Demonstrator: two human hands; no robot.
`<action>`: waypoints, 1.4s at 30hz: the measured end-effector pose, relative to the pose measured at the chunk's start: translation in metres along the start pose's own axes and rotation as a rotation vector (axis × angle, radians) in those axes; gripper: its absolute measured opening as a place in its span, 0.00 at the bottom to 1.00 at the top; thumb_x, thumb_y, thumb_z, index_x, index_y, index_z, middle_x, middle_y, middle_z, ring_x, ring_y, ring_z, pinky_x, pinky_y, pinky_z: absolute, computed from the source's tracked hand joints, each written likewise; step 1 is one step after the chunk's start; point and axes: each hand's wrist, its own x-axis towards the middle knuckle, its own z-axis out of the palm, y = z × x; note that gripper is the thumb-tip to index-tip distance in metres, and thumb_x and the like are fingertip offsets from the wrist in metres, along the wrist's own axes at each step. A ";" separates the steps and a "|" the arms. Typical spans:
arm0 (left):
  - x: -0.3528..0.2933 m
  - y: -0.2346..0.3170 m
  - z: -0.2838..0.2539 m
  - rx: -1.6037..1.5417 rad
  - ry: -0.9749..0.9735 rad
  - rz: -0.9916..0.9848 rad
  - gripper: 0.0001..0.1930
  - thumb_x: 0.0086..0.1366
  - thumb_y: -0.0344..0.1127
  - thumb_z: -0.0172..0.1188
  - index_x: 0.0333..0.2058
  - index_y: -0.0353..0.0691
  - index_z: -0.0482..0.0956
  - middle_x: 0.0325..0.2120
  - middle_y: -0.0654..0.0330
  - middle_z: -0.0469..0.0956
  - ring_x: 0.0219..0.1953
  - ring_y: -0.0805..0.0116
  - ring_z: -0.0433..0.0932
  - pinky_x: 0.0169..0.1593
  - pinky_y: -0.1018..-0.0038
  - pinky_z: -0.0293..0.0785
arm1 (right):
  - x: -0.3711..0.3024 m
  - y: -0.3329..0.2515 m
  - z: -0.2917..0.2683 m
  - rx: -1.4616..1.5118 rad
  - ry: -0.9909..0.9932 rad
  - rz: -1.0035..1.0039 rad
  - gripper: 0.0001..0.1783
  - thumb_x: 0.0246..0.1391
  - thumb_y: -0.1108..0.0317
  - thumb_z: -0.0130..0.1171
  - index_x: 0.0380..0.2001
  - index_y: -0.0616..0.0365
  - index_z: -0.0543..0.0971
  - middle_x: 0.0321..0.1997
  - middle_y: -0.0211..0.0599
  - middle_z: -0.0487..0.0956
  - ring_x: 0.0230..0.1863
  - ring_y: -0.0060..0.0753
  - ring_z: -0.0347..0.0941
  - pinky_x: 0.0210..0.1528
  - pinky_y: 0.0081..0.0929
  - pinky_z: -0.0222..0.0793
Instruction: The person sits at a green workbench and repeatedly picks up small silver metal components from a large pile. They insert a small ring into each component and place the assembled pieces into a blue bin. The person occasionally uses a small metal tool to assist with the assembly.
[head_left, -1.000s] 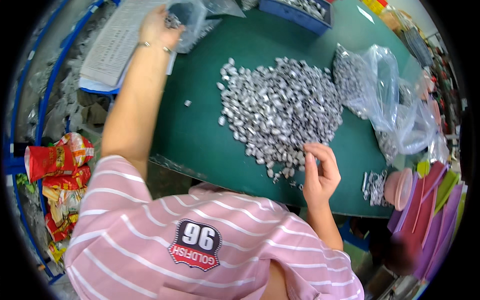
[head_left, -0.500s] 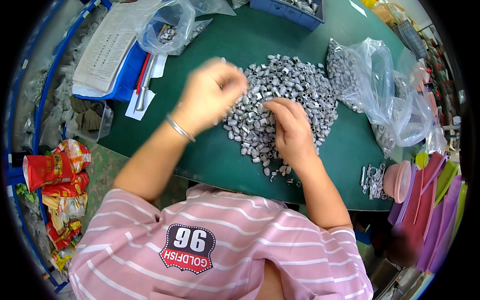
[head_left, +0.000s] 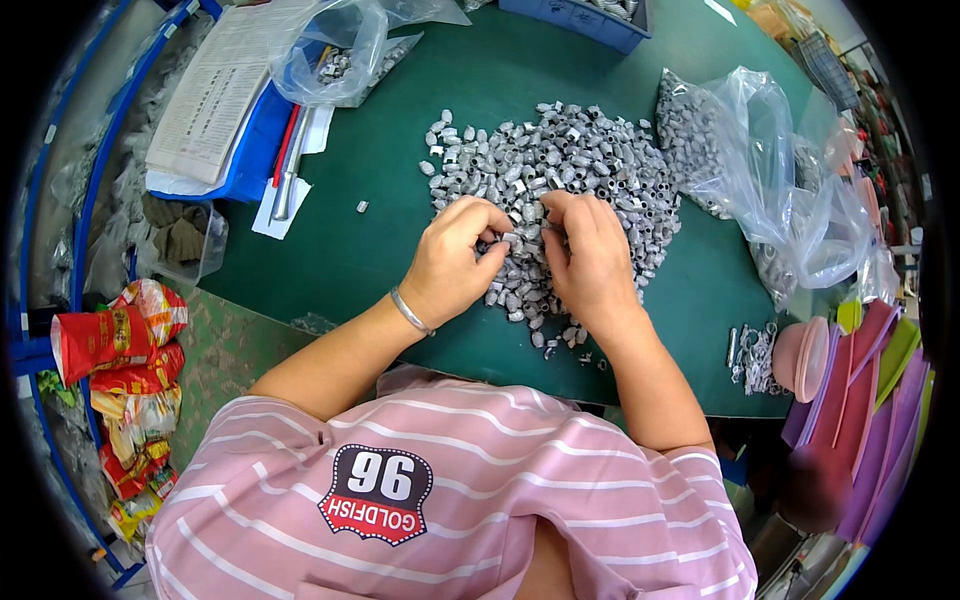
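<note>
Moved nearer to the striped shirt (head_left: pixel 470 440) since the earlier frame: left hand (head_left: pixel 455 257), now with fingers curled narrow, cannot tell whether holding something. Almost in the same place: right hand (head_left: pixel 597 264), with thumb and forefinger parted, over the pile of grey pieces (head_left: pixel 610 155). Heaped on the green table (head_left: pixel 350 270) straight ahead, probably to shorten the reach. Farther, to the right, a filled clear bag (head_left: pixel 695 145), probably to prevent scattering. Farthest, at the upper edge, a blue bin (head_left: pixel 590 27), probably set aside.
</note>
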 end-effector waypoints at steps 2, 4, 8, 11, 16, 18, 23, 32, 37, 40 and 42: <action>-0.001 0.005 0.001 -0.057 0.019 -0.020 0.13 0.48 0.19 0.62 0.34 0.35 0.75 0.29 0.61 0.71 0.28 0.75 0.72 0.30 0.82 0.70 | -0.004 -0.002 -0.002 0.131 0.030 0.067 0.20 0.39 0.82 0.57 0.40 0.59 0.71 0.34 0.41 0.72 0.33 0.44 0.69 0.36 0.34 0.65; -0.004 0.009 0.002 -0.132 0.036 -0.020 0.15 0.48 0.18 0.61 0.37 0.35 0.74 0.31 0.61 0.71 0.30 0.76 0.72 0.31 0.82 0.70 | -0.011 -0.002 -0.004 0.347 0.049 0.158 0.21 0.41 0.82 0.59 0.42 0.61 0.72 0.34 0.39 0.72 0.34 0.36 0.71 0.39 0.27 0.66; -0.011 0.013 0.004 -0.291 0.050 0.034 0.20 0.48 0.16 0.61 0.42 0.35 0.72 0.33 0.59 0.70 0.31 0.75 0.72 0.33 0.82 0.71 | -0.021 -0.009 -0.010 0.836 0.017 0.312 0.16 0.47 0.82 0.57 0.42 0.64 0.75 0.38 0.35 0.71 0.39 0.23 0.69 0.42 0.18 0.67; -0.011 0.021 0.006 -0.354 0.103 0.078 0.20 0.48 0.17 0.63 0.41 0.37 0.74 0.29 0.60 0.72 0.29 0.74 0.73 0.32 0.80 0.72 | -0.027 -0.007 -0.013 1.046 -0.066 0.315 0.11 0.50 0.83 0.54 0.39 0.65 0.77 0.41 0.35 0.69 0.42 0.23 0.68 0.43 0.17 0.66; -0.011 0.025 0.004 -0.710 0.013 -0.059 0.17 0.53 0.18 0.60 0.42 0.35 0.72 0.32 0.60 0.73 0.34 0.72 0.75 0.38 0.78 0.74 | -0.030 -0.008 -0.005 1.355 -0.037 0.364 0.09 0.52 0.81 0.53 0.38 0.67 0.76 0.41 0.37 0.70 0.42 0.26 0.70 0.46 0.22 0.69; -0.014 0.024 0.002 -0.930 -0.038 -0.219 0.16 0.55 0.18 0.59 0.43 0.34 0.72 0.34 0.59 0.74 0.37 0.71 0.75 0.40 0.77 0.74 | -0.032 -0.010 -0.003 1.537 -0.040 0.445 0.09 0.53 0.80 0.53 0.38 0.67 0.74 0.41 0.39 0.71 0.42 0.28 0.72 0.46 0.26 0.71; -0.019 0.019 -0.002 -1.312 -0.112 -0.632 0.13 0.59 0.23 0.57 0.43 0.35 0.72 0.37 0.58 0.75 0.38 0.70 0.76 0.42 0.75 0.74 | -0.036 -0.011 0.002 1.820 -0.035 0.623 0.10 0.56 0.74 0.52 0.41 0.65 0.71 0.42 0.46 0.74 0.42 0.37 0.75 0.47 0.36 0.74; -0.007 -0.001 -0.026 -1.316 -0.030 -0.639 0.12 0.54 0.21 0.51 0.40 0.35 0.72 0.32 0.60 0.72 0.31 0.75 0.71 0.36 0.78 0.70 | -0.037 0.009 -0.014 1.263 0.028 0.836 0.07 0.46 0.78 0.58 0.32 0.62 0.74 0.32 0.32 0.74 0.28 0.18 0.70 0.28 0.15 0.67; -0.008 -0.007 -0.016 -0.135 -0.117 -0.322 0.09 0.50 0.27 0.65 0.31 0.36 0.76 0.24 0.67 0.71 0.21 0.81 0.65 0.26 0.83 0.65 | -0.030 -0.013 0.003 0.072 -0.034 0.273 0.12 0.41 0.69 0.65 0.31 0.57 0.76 0.26 0.37 0.71 0.24 0.40 0.70 0.25 0.32 0.67; -0.012 -0.003 -0.009 0.118 -0.123 -0.179 0.11 0.47 0.29 0.68 0.29 0.35 0.77 0.24 0.65 0.70 0.21 0.80 0.65 0.25 0.82 0.63 | -0.030 -0.014 0.011 0.019 0.011 0.219 0.11 0.43 0.69 0.64 0.31 0.56 0.75 0.26 0.35 0.70 0.25 0.39 0.71 0.25 0.33 0.67; -0.014 -0.003 -0.008 0.107 -0.112 -0.158 0.11 0.47 0.28 0.68 0.30 0.35 0.77 0.24 0.65 0.70 0.20 0.79 0.65 0.25 0.82 0.63 | -0.031 -0.013 0.010 0.153 0.027 0.241 0.10 0.41 0.74 0.63 0.30 0.57 0.75 0.28 0.36 0.71 0.24 0.37 0.70 0.24 0.31 0.67</action>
